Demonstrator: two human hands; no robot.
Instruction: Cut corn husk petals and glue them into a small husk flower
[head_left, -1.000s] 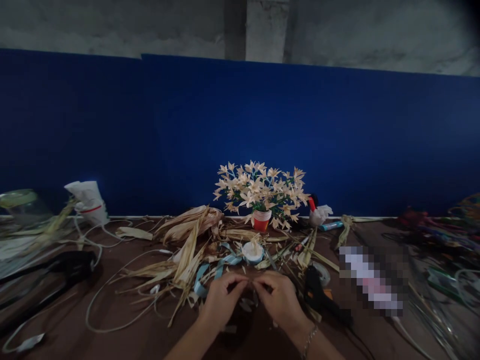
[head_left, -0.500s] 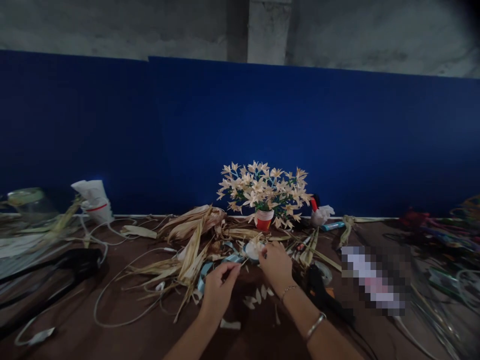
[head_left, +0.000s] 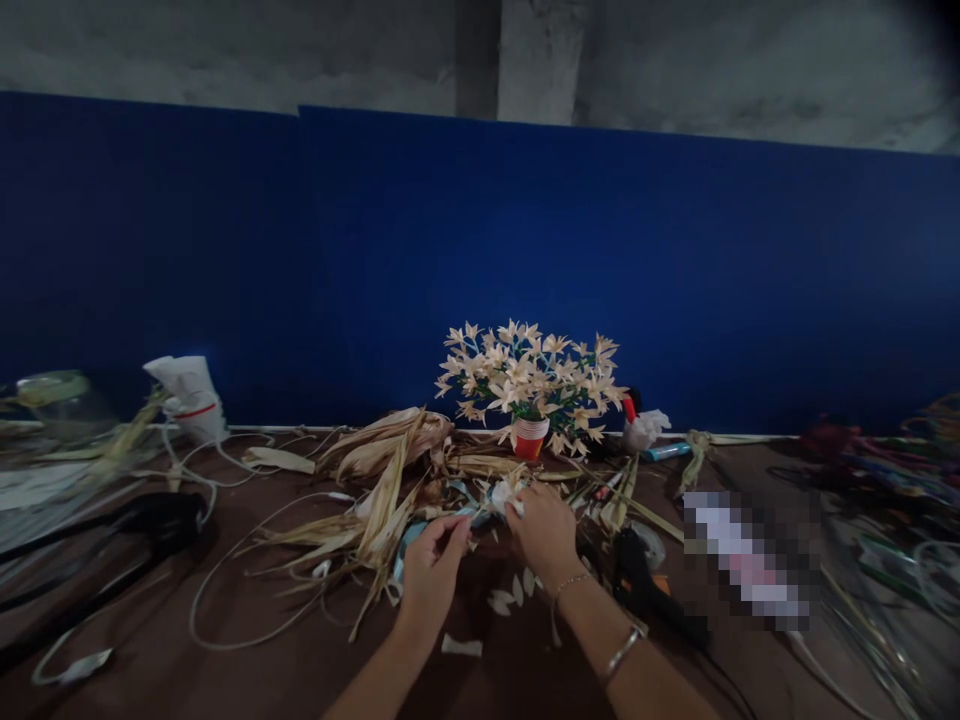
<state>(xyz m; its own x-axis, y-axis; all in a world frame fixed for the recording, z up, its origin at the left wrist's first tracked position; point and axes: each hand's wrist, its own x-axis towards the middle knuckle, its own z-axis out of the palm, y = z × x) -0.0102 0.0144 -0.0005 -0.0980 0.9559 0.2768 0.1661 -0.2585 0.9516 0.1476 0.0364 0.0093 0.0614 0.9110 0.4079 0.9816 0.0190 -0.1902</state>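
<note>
My left hand (head_left: 433, 565) hovers over the brown table (head_left: 247, 670) with its fingers curled and pinched on something small I cannot make out. My right hand (head_left: 541, 530) reaches forward, its fingers closed on a small white roll (head_left: 504, 493) by a light blue ribbon (head_left: 409, 540). Several pale cut petals (head_left: 514, 595) lie on the table below my hands. Dried husk strips (head_left: 386, 480) pile up to the left. Behind stands a red cup of pale handmade flowers (head_left: 529, 385).
A black glue gun (head_left: 649, 595) lies right of my right wrist. White cord (head_left: 217, 620) loops at the left near a black object (head_left: 161, 520) and a white bag (head_left: 187, 395). Wires and coloured bits clutter the right end. A blue panel (head_left: 480, 260) backs the table.
My hands, pinched together near the table edge a second ago, have separated. The right hand reached forward to the white roll; the left moved slightly forward. Cut petals now lie uncovered.
</note>
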